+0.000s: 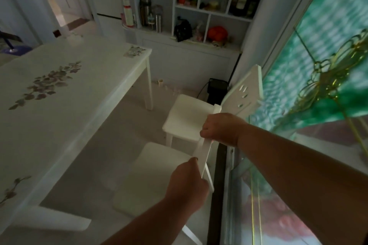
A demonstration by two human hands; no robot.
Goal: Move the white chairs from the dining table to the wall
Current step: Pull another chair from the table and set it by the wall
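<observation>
Near white chair (159, 173), between desk (83, 77) and glass wall (298, 89); left hand (187, 187) and right hand (221, 129) clench its backrest rail. Rigid, probably light; carry by the rail.

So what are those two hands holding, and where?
Both the left hand and right hand grip the near white chair by its backrest's top edge.
</observation>
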